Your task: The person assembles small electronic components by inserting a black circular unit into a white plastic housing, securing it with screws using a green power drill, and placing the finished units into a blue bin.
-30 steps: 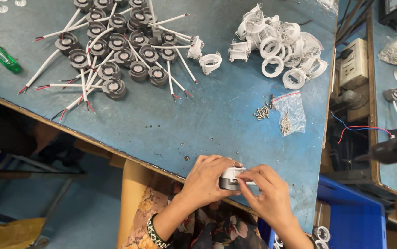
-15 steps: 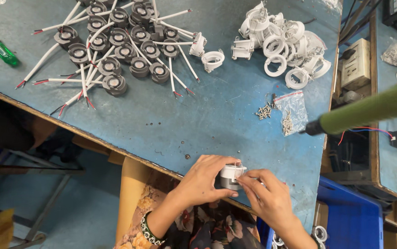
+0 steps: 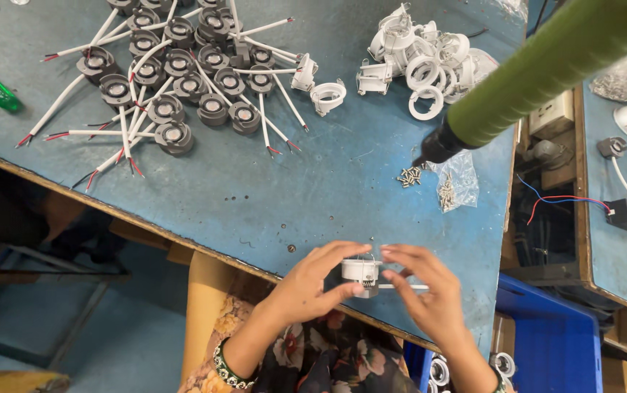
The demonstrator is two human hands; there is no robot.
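Head view: both hands meet at the near edge of the blue tabletop (image 3: pixel 270 196). The left hand (image 3: pixel 313 287) has its grip clamped on a small white lamp fitting (image 3: pixel 361 271), and the right hand (image 3: pixel 422 291) pinches the same piece from the other side, its white wire sticking out sideways. Judging by the piles, a good share is done: a cluster of grey wired lamp units (image 3: pixel 182 80) lies at the far left, while a heap of white rings (image 3: pixel 422 58) waits (apparently unassembled). The clear bag (image 3: pixel 455 182) holds screws, with more loose screws (image 3: pixel 409 176) beside it.
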